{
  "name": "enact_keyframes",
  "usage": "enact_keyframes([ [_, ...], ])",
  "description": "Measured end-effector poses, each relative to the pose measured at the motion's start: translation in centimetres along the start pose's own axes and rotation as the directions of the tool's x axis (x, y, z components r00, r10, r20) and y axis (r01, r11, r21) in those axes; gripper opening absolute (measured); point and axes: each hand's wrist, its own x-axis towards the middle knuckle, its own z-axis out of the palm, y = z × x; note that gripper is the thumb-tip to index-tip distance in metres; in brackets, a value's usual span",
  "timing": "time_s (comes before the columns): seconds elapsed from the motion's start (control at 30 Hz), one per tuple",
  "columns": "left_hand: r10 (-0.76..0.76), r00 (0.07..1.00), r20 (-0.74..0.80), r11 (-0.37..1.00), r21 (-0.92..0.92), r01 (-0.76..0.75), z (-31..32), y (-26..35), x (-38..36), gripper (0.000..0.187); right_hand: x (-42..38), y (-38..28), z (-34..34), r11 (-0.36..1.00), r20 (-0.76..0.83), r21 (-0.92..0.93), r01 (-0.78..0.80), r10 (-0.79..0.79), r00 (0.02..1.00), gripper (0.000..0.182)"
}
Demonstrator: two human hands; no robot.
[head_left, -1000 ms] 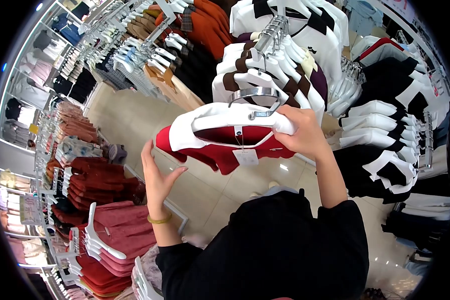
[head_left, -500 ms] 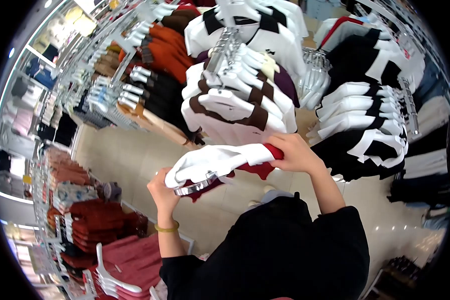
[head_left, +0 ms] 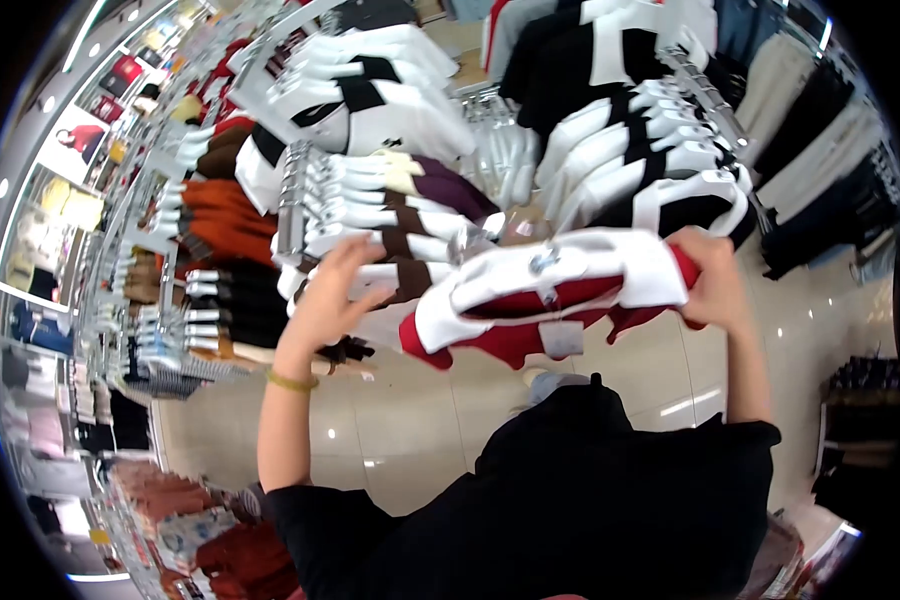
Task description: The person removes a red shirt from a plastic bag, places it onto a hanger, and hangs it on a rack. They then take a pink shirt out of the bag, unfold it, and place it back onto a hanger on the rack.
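A red garment with a white collar (head_left: 555,262) hangs from my right hand (head_left: 710,280), whose fingers are wrapped round its right shoulder end. A pale tag shows below the collar opening, and something shiny lies at its middle. My left hand (head_left: 335,295) is off the garment, fingers spread, just left of its other end. Beyond that hand, white and brown shirts (head_left: 415,220) hang on a rack. A yellowish bracelet (head_left: 292,382) circles my left wrist.
White-collared black tops (head_left: 695,195) hang beyond my right hand. Orange tops (head_left: 220,225) and black garments line a rack on the left. Dark red clothes (head_left: 245,560) are at the lower left. Trousers (head_left: 850,180) hang at the far right above the tiled floor (head_left: 420,430).
My left hand has let go of the garment and opened. The garment and my right hand have shifted right, showing more red. The view has turned, so the racks sit further left.
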Motion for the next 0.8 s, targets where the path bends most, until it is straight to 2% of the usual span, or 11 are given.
enact_keyframes([
  [0.07, 0.026, 0.994, -0.105, 0.993, 0.116, -0.014, 0.8, -2.1, 4.4, 0.042, 0.2, -0.3, -3.5, 0.996, -0.102, -0.083, -0.018, 0.009, 0.995, 0.029],
  [0.13, 0.044, 0.992, -0.115, 0.920, 0.392, 0.005, 2.9, -5.9, 8.2, 0.048, 0.6, -1.6, -6.1, 0.982, -0.207, -0.177, -0.066, 0.028, 0.978, 0.030],
  [0.2, -0.067, 0.992, -0.111, 0.854, 0.507, 0.115, 4.9, -8.5, 11.7, 0.054, 1.1, -1.7, -7.6, 0.965, -0.306, -0.239, -0.107, 0.030, 0.951, 0.029],
  [0.23, -0.104, 0.987, -0.121, 0.838, 0.524, 0.153, 6.2, -10.6, 13.3, 0.055, 1.5, -1.9, -8.1, 0.966, -0.323, -0.230, -0.117, 0.038, 0.945, 0.028],
  [0.27, -0.066, 0.991, -0.119, 0.846, 0.519, 0.118, 6.2, -11.0, 14.7, 0.055, 2.0, -2.0, -8.7, 0.954, -0.312, -0.262, -0.142, 0.056, 0.949, 0.026],
  [0.33, -0.368, 0.929, -0.024, 0.783, 0.531, 0.324, 6.7, -11.2, 16.6, 0.053, 2.8, -1.5, -9.0, 0.966, -0.301, -0.222, -0.131, 0.059, 0.952, 0.025],
  [0.4, -0.438, 0.899, 0.011, 0.709, 0.619, 0.338, 7.7, -13.2, 17.4, 0.054, 3.6, -0.4, -8.6, 0.975, -0.284, -0.179, -0.133, 0.079, 0.956, 0.025],
  [0.53, -0.497, 0.868, -0.019, 0.657, 0.645, 0.390, 8.4, -13.6, 18.7, 0.060, 5.3, 0.7, -7.7, 0.953, -0.232, -0.206, -0.222, 0.173, 0.957, 0.024],
  [0.6, -0.560, 0.829, 0.000, 0.647, 0.625, 0.437, 8.6, -13.0, 18.5, 0.062, 6.5, 0.6, -6.6, 0.972, -0.229, -0.166, -0.168, 0.128, 0.965, 0.024],
  [0.67, -0.560, 0.828, 0.016, 0.646, 0.635, 0.424, 8.5, -12.0, 18.0, 0.064, 7.8, 0.8, -5.3, 0.970, -0.317, -0.211, -0.121, 0.049, 0.947, 0.023],
  [0.8, -0.542, 0.840, 0.005, 0.635, 0.657, 0.406, 9.2, -11.5, 16.6, 0.061, 10.6, 0.9, -2.4, 0.949, -0.242, -0.314, -0.017, -0.063, 0.968, 0.026],
])
